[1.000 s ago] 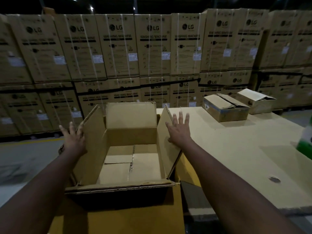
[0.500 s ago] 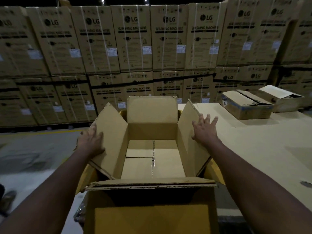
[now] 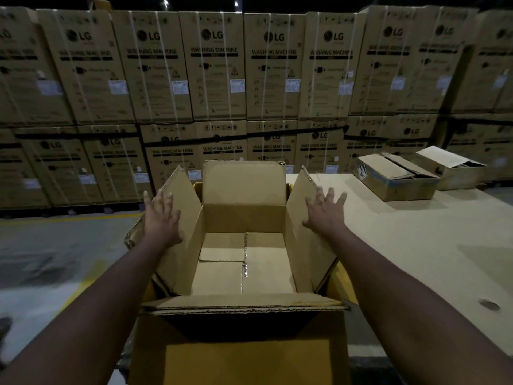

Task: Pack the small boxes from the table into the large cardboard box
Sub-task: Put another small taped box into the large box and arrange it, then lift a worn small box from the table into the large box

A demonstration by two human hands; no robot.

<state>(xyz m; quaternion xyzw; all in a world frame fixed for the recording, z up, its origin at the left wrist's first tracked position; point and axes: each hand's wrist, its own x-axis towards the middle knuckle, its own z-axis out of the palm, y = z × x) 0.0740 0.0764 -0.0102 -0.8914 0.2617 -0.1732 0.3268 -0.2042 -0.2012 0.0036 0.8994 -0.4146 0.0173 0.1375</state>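
Your left grip (image 3: 162, 218) and right grip (image 3: 324, 215), both released, press flat on the side flaps (image 3: 186, 195) of the large cardboard box (image 3: 244, 218), which may fold inward and block the small boxes (image 3: 397, 176) sitting far right on the counter (image 3: 416, 245).

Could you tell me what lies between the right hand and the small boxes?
Head view: only bare table between the right hand and small boxes.
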